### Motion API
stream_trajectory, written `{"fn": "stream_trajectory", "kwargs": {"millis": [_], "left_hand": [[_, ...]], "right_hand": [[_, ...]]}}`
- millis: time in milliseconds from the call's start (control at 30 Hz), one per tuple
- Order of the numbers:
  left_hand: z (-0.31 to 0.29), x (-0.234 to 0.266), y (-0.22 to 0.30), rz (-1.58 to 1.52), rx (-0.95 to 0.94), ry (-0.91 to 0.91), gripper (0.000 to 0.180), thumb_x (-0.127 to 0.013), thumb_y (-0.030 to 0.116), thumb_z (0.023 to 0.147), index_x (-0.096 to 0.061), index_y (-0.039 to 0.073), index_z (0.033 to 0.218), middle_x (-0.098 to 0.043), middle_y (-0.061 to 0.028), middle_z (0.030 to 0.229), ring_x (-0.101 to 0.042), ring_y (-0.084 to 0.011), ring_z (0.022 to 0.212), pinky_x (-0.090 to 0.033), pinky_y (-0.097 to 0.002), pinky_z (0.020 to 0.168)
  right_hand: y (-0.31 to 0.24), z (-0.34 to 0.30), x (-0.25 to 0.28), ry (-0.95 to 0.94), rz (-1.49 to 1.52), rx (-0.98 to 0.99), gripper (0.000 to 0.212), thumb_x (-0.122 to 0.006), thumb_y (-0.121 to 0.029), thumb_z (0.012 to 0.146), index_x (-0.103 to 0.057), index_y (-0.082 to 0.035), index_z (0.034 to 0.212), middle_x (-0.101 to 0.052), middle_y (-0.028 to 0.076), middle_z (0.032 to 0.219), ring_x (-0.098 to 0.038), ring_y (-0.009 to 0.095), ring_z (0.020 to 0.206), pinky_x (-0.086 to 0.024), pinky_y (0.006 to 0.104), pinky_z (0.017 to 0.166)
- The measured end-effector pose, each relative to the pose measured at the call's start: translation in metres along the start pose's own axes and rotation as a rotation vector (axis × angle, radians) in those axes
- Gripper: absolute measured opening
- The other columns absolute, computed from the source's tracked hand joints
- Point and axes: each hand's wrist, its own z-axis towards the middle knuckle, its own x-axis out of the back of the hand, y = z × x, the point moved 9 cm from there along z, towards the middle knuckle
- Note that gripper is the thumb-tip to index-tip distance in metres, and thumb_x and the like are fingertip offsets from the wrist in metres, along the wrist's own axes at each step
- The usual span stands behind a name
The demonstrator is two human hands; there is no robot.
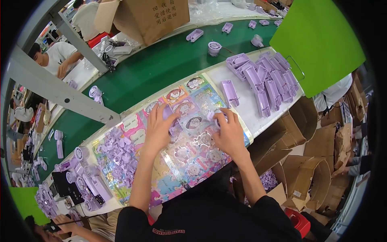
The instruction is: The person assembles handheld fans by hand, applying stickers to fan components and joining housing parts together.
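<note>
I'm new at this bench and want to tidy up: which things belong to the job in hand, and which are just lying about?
Likely part of the job:
purple casing in the left hand
small purple part at the right hand
patterned mat
heap of small purple pieces
piled purple casings

Apparently just lying about:
big cardboard box
open cartons
red stool

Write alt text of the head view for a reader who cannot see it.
A person's left hand holds a lilac casing and the right hand a small pale part, over a colourful mat. Small lilac parts lie heaped left, lilac shells right, a green belt beyond.
</note>
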Motion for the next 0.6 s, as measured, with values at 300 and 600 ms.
{"fn": "stream_trajectory", "kwargs": {"millis": [300, 600], "left_hand": [[0.015, -0.011, 0.0, -0.275, 0.081, -0.102, 0.045, -0.076, 0.007, 0.065, -0.058, 0.007, 0.106, -0.064, -0.0141, 0.109, -0.058, -0.0367, 0.114, -0.044, -0.0457, 0.1], [0.003, -0.012, -0.002, -0.464, 0.139, -0.246, 0.059, -0.081, 0.024, 0.066, -0.066, 0.005, 0.121, -0.066, -0.0162, 0.108, -0.065, -0.0381, 0.101, -0.053, -0.0461, 0.087]], "right_hand": [[0.006, -0.016, -0.002, -0.16, 0.349, -0.064, 0.051, -0.074, 0.0, 0.073, -0.058, -0.007, 0.12, -0.049, 0.018, 0.13, -0.05, 0.04, 0.125, -0.045, 0.0424, 0.103], [-0.045, 0.012, -0.007, -0.085, 0.458, 0.152, 0.054, -0.067, 0.008, 0.07, -0.061, -0.007, 0.121, -0.05, 0.018, 0.131, -0.053, 0.039, 0.122, -0.049, 0.0423, 0.1]]}}
